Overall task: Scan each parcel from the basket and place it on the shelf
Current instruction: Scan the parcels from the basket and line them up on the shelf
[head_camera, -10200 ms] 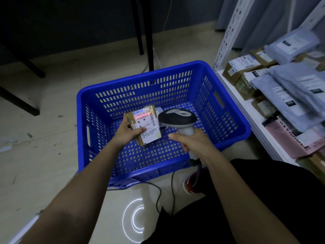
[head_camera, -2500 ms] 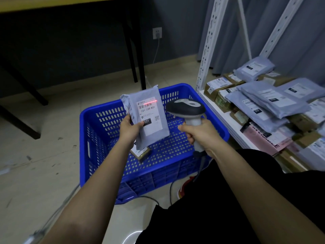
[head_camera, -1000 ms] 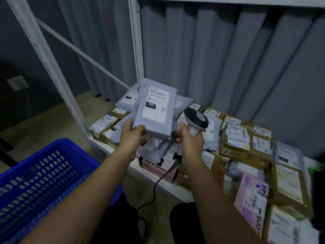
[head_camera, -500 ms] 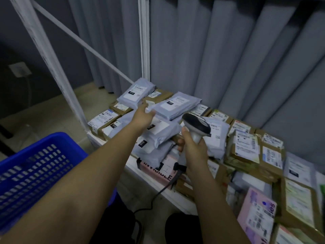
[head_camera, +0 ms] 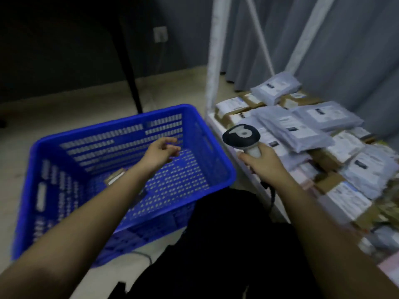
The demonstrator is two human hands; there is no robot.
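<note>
Reached with an empty, loosely curled left hand (head_camera: 160,151) over the blue basket (head_camera: 224,169) toward the small parcel (head_camera: 114,178) at centre left, while gripping the scanner (head_camera: 241,138) right-handed (head_camera: 262,162) beside the shelf (head_camera: 218,128), ready for scanning.

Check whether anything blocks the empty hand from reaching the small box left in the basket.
Nothing visible does. The left hand hangs loosely open above the blue basket, and the small box lies on the basket floor below it, partly hidden by the forearm. The right hand holds the scanner off to the side.
</note>
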